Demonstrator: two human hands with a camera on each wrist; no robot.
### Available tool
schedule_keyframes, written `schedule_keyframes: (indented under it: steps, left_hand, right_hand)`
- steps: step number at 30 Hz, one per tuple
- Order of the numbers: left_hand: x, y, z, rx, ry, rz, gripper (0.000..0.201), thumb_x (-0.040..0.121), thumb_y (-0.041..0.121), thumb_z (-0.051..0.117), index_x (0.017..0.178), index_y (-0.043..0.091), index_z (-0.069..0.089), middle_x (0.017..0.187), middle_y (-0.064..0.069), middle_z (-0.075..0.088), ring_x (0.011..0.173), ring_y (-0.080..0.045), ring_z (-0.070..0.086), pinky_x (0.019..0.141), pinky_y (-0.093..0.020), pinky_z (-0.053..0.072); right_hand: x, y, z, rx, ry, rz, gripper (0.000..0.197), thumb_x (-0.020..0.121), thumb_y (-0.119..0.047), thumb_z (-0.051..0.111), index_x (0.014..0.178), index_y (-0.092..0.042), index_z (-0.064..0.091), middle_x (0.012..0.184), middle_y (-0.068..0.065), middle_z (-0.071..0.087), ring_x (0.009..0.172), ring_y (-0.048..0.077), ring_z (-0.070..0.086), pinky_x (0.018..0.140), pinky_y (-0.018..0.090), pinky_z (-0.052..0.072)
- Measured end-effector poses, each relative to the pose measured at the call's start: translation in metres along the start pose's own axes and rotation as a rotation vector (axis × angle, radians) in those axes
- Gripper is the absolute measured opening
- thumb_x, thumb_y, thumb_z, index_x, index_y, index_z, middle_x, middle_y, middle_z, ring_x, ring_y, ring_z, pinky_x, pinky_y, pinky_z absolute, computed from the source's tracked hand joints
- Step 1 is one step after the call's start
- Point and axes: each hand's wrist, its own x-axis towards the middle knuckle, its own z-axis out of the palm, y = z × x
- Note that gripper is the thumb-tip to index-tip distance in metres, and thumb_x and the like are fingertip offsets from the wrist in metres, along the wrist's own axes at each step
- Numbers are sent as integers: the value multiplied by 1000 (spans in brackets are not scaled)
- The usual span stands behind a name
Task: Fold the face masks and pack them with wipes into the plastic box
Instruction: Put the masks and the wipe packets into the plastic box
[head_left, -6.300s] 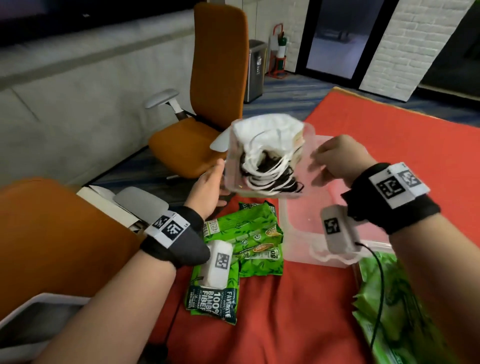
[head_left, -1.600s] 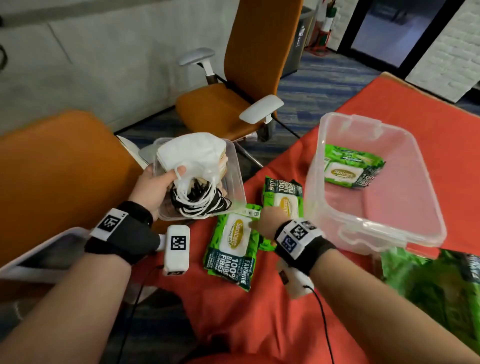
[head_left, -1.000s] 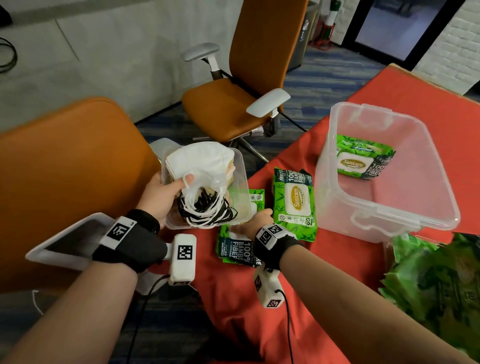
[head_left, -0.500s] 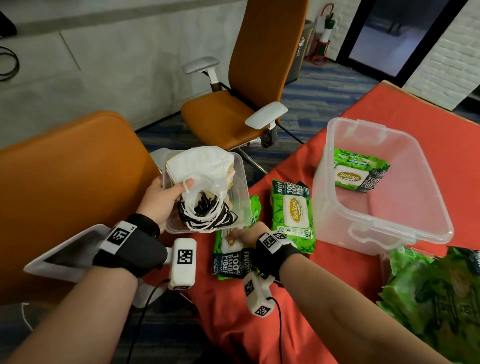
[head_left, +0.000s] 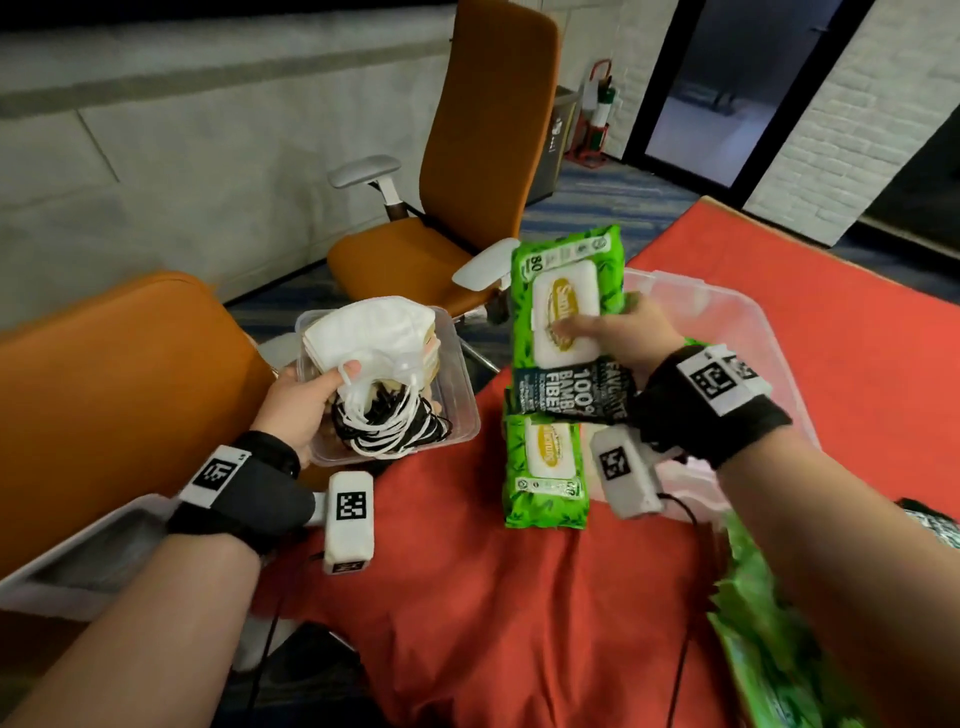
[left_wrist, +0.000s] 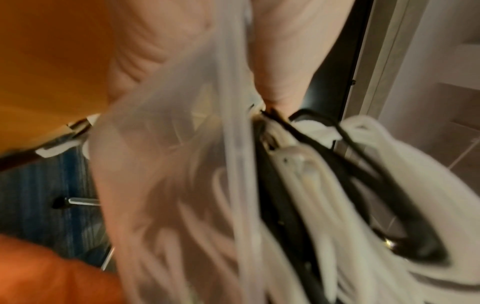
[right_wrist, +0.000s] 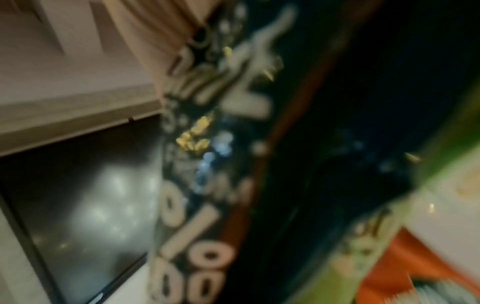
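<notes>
Wipes pack (head_left: 563, 317) in raised right hand (head_left: 631, 338)

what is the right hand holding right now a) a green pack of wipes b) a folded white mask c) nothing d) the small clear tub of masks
a: the right hand grips a green pack of wipes lifted above the red cloth, while the left hand holds the small clear tub of masks.

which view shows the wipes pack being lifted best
The head view: the whole wipes pack shows in the right hand, above the table. The right wrist view gives only a blurred close-up of its dark printed end. The left wrist view misses it.
</notes>
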Motion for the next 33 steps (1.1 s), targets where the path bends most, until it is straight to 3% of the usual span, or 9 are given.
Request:
schedule_keyframes:
  steps: [2,5,9,14,17,21,26,29,33]
  left_hand:
    - [-1,0,20,4,-31,-13,41,82,20,68,122,13,58,114,-15,66,104,-32,63,97,-54,45]
    - [-1,-2,51,1,-84,-21,35,86,16,62,121,12,58,115,-15,65,106,-32,62,97,-50,46]
    - [4,-7,87,3,-117,-30,36,84,16,66,119,13,60,114,-13,67,105,-31,63,98,-53,45]
    - [16,-12,121,7,-177,-39,38,83,15,65,120,14,59,115,-13,66,107,-31,62,97,-53,45]
    - [29,-17,134,24,-191,-40,41,79,20,69,118,17,61,115,-11,67,108,-31,62,98,-56,44]
    - [46,-29,143,60,-211,-32,48,70,31,75,115,22,63,113,-7,68,108,-29,62,99,-55,43]
    - [60,-39,147,39,-265,-33,42,70,32,75,110,31,65,116,-7,67,111,-29,61,100,-55,41]
    - [65,-37,144,43,-296,-8,51,66,37,78,114,35,62,119,-6,66,113,-29,60,102,-56,39]
    - [65,-33,142,53,-306,33,47,66,34,73,112,36,63,117,-6,67,110,-28,62,99,-54,42]
  right_hand:
    - [8,-22,-37,-48,83,-55,39,49,-20,85,82,-12,69,89,9,72,79,25,70,78,45,57]
    - [26,-40,-84,-263,232,-126,64,36,-32,86,94,-15,68,95,6,71,87,25,67,82,41,55]
    - [54,-31,-126,-686,280,-125,60,63,-16,82,116,-6,56,112,16,62,103,30,58,77,28,42]
    - [94,18,-139,-980,162,-5,67,57,-14,84,116,-4,52,112,20,60,102,33,57,70,28,39]
    - [114,46,-132,-1135,12,-23,70,55,-16,84,117,-5,54,113,16,61,104,31,58,79,32,45]
    - [138,85,-115,-1194,-233,-1,84,56,-11,83,129,-7,42,121,16,58,110,31,57,86,35,49]
    - [158,127,-98,-1260,-204,-69,67,69,-13,71,128,-19,40,123,10,52,114,33,50,89,39,43]
    - [161,144,-86,-1262,-113,-69,61,78,-13,60,133,-25,36,134,12,36,126,35,34,102,48,32]
    - [161,156,-70,-1027,-102,-18,69,87,-41,52,145,-35,16,155,10,2,143,32,0,113,55,5]
